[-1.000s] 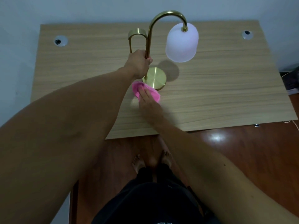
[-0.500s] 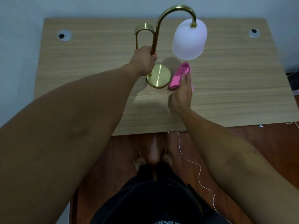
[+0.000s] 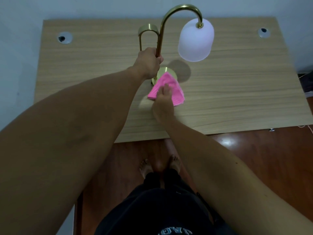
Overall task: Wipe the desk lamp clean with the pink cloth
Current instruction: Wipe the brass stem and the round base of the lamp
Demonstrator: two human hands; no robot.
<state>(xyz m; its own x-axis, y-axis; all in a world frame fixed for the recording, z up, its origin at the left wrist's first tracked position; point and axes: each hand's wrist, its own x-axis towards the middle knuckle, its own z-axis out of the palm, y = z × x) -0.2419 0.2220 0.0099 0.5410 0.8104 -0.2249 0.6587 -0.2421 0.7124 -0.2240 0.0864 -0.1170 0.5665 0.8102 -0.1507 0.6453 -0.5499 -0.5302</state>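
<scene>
A brass desk lamp (image 3: 162, 22) with a curved neck and a white frosted shade (image 3: 195, 40) stands on the wooden desk (image 3: 237, 92). My left hand (image 3: 149, 62) is closed around the lamp's upright stem, just above the round brass base (image 3: 165, 71). The pink cloth (image 3: 176, 91) lies spread over the near part of that base and onto the desk. My right hand (image 3: 163, 104) presses down on the cloth and holds it from the near side.
Two round cable grommets sit in the desk's far corners, one at the left (image 3: 64, 38) and one at the right (image 3: 263, 32). A pale wall runs behind the desk. The desk's front edge is close to my body, with red-brown floor below.
My right hand carried the pink cloth from the front left of the base round to its right side, and now it lies over the base's near part. My left hand kept its grip on the stem.
</scene>
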